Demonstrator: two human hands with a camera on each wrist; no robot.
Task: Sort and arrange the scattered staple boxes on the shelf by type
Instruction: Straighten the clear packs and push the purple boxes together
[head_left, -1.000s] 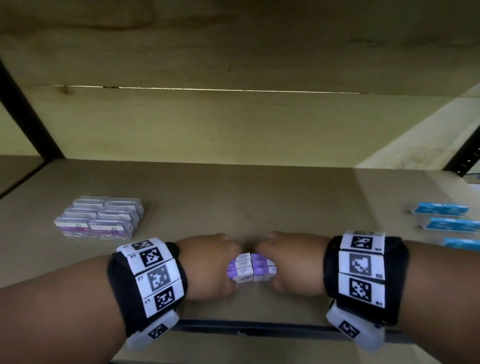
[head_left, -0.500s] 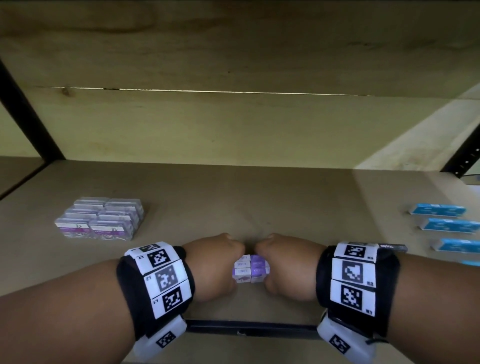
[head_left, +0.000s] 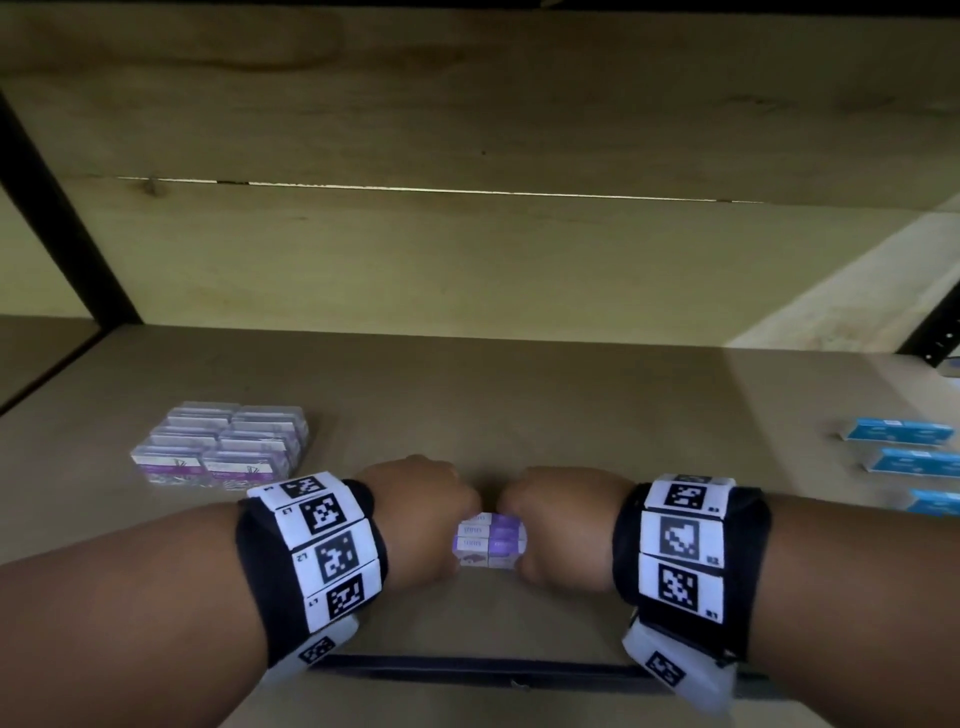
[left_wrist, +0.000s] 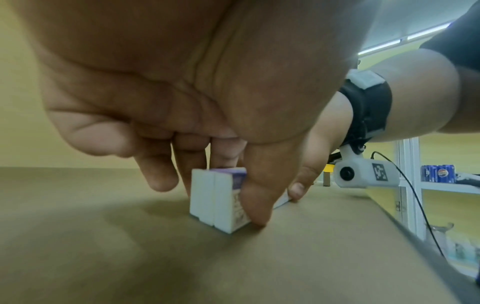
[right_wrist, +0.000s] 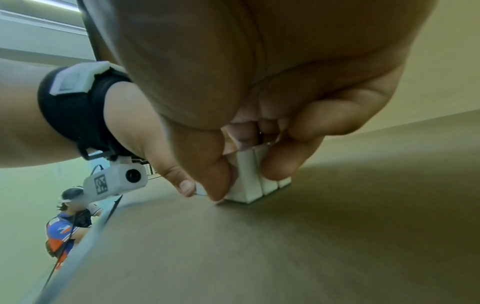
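Observation:
A small block of white-and-purple staple boxes (head_left: 489, 540) stands on the brown shelf (head_left: 519, 405) near its front edge. My left hand (head_left: 421, 519) grips its left end, thumb in front and fingers behind the boxes (left_wrist: 221, 201). My right hand (head_left: 563, 525) grips the right end of the boxes (right_wrist: 249, 181) the same way, thumb and curled fingers pinching the pack. The two hands nearly touch above the boxes. A tidy group of clear-and-purple boxes (head_left: 223, 447) lies at the left. Blue boxes (head_left: 898, 431) lie in a column at the right edge.
The shelf's dark metal front rail (head_left: 467, 670) runs just below my wrists. A black upright (head_left: 62, 218) stands at the back left, another (head_left: 935, 332) at the back right. A wooden board forms the back wall. Another person (right_wrist: 70, 222) stands beyond the shelf.
Both hands have stayed clamped on the purple boxes. The pack looks squeezed a little tighter and the view has shifted slightly; the other box groups have not moved.

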